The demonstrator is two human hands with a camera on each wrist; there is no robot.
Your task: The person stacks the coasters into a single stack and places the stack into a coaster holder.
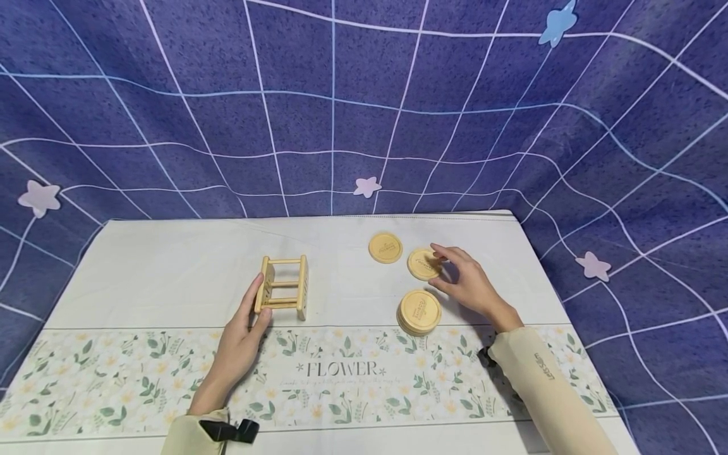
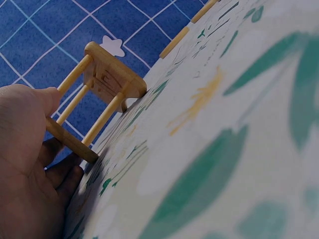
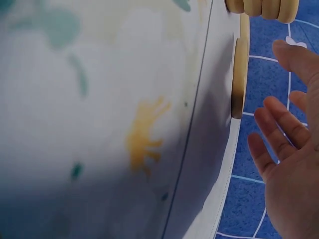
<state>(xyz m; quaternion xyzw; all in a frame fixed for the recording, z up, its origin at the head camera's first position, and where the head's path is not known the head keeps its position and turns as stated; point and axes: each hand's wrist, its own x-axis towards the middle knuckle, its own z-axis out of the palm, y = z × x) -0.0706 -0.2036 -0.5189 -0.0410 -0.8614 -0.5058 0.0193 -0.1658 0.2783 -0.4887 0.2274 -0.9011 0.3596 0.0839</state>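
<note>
On the left of the table a small wooden coaster rack (image 1: 284,284) stands, two side panels joined by round bars. My left hand (image 1: 241,341) grips its left panel; in the left wrist view the thumb lies on one side of that panel (image 2: 72,140) and the fingers on the other. My right hand (image 1: 469,284) hovers by a round wooden coaster (image 1: 422,264), thumb and fingers spread and partly covering its right edge in the head view. The right wrist view shows a gap between this hand (image 3: 294,149) and the flat coaster (image 3: 239,79).
Nearer the front, a stack of several round coasters (image 1: 419,312) stands. Another single coaster (image 1: 385,248) lies farther back to the left. A floral runner strip (image 1: 341,404) crosses the white tablecloth (image 1: 188,265). Blue grid-patterned cloth (image 1: 318,126) rises behind the table.
</note>
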